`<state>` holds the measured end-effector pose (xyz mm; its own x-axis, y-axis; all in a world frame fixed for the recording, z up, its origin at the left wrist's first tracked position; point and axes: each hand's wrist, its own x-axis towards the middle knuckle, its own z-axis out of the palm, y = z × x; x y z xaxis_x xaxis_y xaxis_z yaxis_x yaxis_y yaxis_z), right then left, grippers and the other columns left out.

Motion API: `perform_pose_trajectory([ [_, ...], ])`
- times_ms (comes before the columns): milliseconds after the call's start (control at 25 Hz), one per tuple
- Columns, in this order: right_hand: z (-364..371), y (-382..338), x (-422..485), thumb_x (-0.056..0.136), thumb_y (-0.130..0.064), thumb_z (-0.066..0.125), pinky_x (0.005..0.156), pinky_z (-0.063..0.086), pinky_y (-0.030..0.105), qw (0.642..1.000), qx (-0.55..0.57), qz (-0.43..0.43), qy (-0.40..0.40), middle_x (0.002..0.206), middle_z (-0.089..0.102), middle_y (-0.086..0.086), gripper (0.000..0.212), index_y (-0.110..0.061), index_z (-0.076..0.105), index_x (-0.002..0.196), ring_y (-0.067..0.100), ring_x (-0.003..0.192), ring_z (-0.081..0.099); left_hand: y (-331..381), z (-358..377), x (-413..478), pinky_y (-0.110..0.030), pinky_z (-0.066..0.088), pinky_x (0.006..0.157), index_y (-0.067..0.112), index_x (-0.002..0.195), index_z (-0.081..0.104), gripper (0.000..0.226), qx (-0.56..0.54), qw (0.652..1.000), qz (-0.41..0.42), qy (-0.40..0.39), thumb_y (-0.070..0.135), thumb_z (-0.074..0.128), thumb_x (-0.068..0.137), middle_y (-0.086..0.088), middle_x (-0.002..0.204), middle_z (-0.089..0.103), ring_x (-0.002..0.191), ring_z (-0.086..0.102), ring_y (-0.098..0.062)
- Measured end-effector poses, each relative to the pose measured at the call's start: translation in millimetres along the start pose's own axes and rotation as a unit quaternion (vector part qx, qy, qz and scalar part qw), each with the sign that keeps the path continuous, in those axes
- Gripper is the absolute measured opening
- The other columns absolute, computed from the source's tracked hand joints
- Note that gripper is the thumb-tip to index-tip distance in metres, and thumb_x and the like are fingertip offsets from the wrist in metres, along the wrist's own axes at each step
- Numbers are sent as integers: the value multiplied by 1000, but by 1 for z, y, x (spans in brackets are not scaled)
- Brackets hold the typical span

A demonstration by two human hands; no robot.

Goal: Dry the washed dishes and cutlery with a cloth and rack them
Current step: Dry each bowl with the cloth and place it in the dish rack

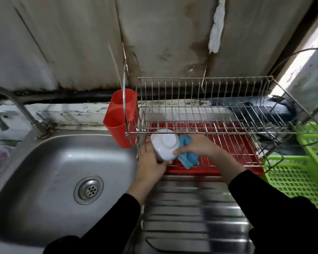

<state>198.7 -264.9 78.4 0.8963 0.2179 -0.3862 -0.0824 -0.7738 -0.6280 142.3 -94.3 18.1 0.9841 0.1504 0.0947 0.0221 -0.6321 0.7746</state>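
L hand [151,166] fingers clamp 1 white bowl [164,144], upside down, foot ring up, at lower tier's left end of wire rack [200,129]. R hand [196,146] fingers pinch 1 blue cloth [188,155] against bowl. Red cutlery cup [122,116], 2 compartments, contents unclear. Red tray [233,143] under rack. Green basket [299,173] to the right.

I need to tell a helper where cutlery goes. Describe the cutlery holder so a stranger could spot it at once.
Start at the steel sink and look to its far right corner, where the wire dish rack begins. Hanging on the rack's left end is the cutlery holder, a tall plastic tub split into two compartments. It is the only red upright container; the red tray lies flat under the rack.
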Motion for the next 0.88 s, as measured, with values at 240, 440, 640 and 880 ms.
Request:
perform_pose_trajectory([
  [240,4,4,18,74,-47,78,84,41,25,999,-4,43,-18,116,60,0,59,-17,59,122,16,98,54,6,6,1,-32,15,115,9,151,19,105,42,998,-39,21,33,82,71,-12,150,26,141,20,-30],
  [440,17,4,24,76,-60,70,69,41,22,998,-52,27,23,106,62,2,61,-14,60,115,13,87,53,5,11,2,-27,2,116,6,153,9,96,67,997,-45,23,35,70,85,-11,159,17,147,10,-25],
  [640,26,6,26,79,-63,64,77,41,26,994,-90,3,55,102,64,0,56,-16,61,109,20,98,61,-1,17,8,-34,10,120,6,153,13,86,81,995,-49,25,29,65,89,-11,160,18,148,13,-24],
  [880,22,16,20,71,-43,82,82,50,33,997,-28,-58,45,95,67,-2,39,-23,63,99,17,91,61,0,18,7,-36,17,119,6,152,15,80,72,995,-51,40,18,63,90,-11,160,17,147,18,-26],
])
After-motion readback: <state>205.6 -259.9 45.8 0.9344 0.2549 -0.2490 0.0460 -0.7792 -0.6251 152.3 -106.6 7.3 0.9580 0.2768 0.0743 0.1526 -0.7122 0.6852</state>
